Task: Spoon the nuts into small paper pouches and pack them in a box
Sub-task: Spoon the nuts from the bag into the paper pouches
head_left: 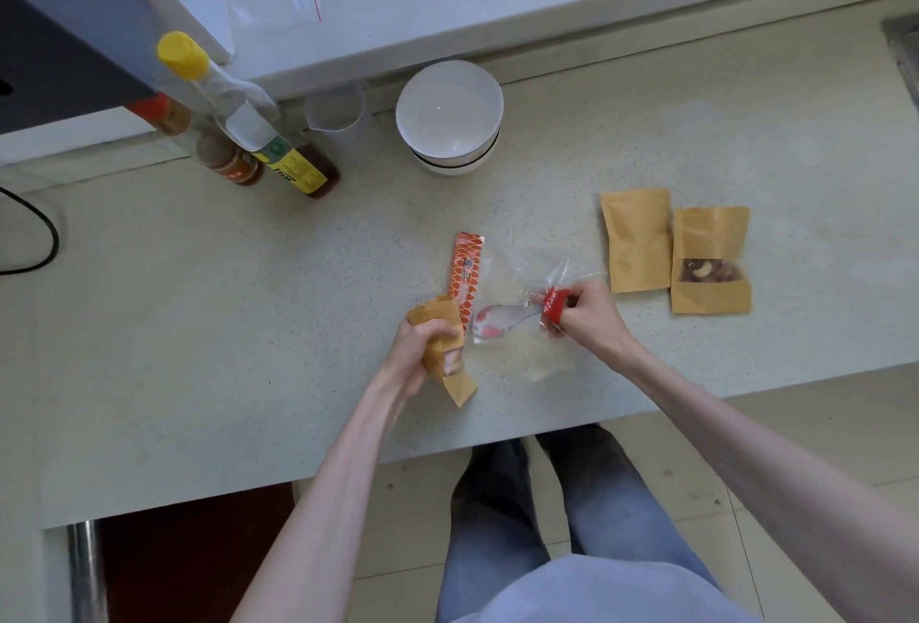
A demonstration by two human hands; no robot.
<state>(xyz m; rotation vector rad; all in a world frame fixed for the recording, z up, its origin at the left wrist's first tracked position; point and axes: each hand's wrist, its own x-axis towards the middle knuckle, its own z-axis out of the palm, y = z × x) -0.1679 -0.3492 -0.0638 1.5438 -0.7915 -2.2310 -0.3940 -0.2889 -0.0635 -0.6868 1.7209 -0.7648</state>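
Here the left hand [426,341] grips a crumpled kraft pouch [445,354]; the right hand [587,311] pinches a red-handled spoon [517,316] inside a clear bag [527,304]. Two flat pouches [676,252] lie right, stacked white bowls [450,118] far.

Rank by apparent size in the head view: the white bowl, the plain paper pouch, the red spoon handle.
1. white bowl
2. plain paper pouch, somewhat smaller, though it lies flat and the bowl stands nearer the camera
3. red spoon handle, clearly smallest, partly hidden by the right hand
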